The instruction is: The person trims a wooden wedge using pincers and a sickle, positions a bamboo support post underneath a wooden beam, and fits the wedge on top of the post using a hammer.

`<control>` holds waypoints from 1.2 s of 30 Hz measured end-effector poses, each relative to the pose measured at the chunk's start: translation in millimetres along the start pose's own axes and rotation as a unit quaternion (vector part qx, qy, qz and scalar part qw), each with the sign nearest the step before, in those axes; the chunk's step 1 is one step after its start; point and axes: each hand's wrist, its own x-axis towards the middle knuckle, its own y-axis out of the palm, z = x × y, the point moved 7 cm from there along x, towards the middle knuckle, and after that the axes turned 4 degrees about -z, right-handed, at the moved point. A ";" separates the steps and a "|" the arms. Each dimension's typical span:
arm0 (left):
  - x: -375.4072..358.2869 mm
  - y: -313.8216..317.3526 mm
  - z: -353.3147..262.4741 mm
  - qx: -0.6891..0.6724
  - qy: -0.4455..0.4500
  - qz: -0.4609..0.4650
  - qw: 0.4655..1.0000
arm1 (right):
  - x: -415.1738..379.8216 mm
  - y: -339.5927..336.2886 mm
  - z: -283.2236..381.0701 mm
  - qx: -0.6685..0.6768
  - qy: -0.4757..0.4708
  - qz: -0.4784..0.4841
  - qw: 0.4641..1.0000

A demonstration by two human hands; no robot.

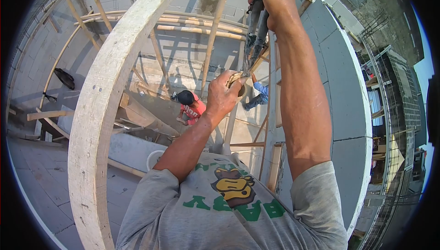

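**Two hands on a tool, high above the stairwell**

The right hand point(274, 0) is up at 12 o'clock, fist wrapped tight around the twin dark handles of a long pair of pincers point(255, 32), the bare forearm running straight down toward the grey T-shirt point(229, 209) at 6 o'clock. The handles slope down and to the left, and their lower end meets the left hand point(224, 95) near the centre of the view. That left hand is curled shut, fingers pinching a small pale piece point(235, 78) right where the tool's tip arrives; what exactly the piece is cannot be made out, and the tool's jaws are hidden behind the knuckles.

Sweeping from 7 o'clock up to 12 o'clock, a broad pale wooden plank point(103, 99) bends through the picture, close to the camera and left of the left arm. At 3 o'clock, a grey block wall point(348, 94) stands just beside the right arm. Bamboo poles point(197, 30) cross behind the hands at 11 o'clock, forming a scaffold frame.

Far below, between the plank and the left forearm, a person in a red shirt and dark cap point(190, 105) crouches on the concrete floor. A second person in blue point(261, 92) shows just right of the left hand, partly hidden by it. A white bucket point(153, 158) sits at 7 o'clock, below the left elbow.
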 end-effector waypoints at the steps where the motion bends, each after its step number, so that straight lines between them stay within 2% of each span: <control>1: -1.1 1.3 0.5 -0.003 0.004 0.004 1.000 | 2.5 -0.1 -1.7 -0.004 0.012 -0.002 1.000; 8: -0.6 2.9 -8.3 -0.024 -0.043 0.042 0.998 | 19.4 -1.1 -20.2 -0.043 0.112 -0.020 0.993; 11: -4.2 3.8 -8.2 0.008 -0.015 0.049 0.999 | 24.3 -2.5 -30.4 -0.048 0.146 -0.031 0.988; 17: -9.0 1.3 -7.8 -0.006 -0.042 0.048 0.998 | 35.6 -1.0 -54.9 -0.053 0.200 -0.051 0.977; 27: -12.1 -10.1 -7.3 0.001 0.004 0.018 1.000 | 44.3 15.2 -139.8 -0.078 0.333 0.019 0.939; 30: -12.2 -7.1 -0.1 0.035 0.005 0.029 0.999 | 34.2 21.2 -167.8 -0.074 0.390 0.047 0.917; 32: -14.3 -9.1 -0.3 0.005 -0.021 0.033 0.999 | 25.4 21.2 -189.3 -0.053 0.424 0.062 0.902; 36: -10.7 -14.8 1.5 0.010 -0.018 0.028 0.999 | 14.4 7.5 -211.4 0.015 0.395 0.101 0.913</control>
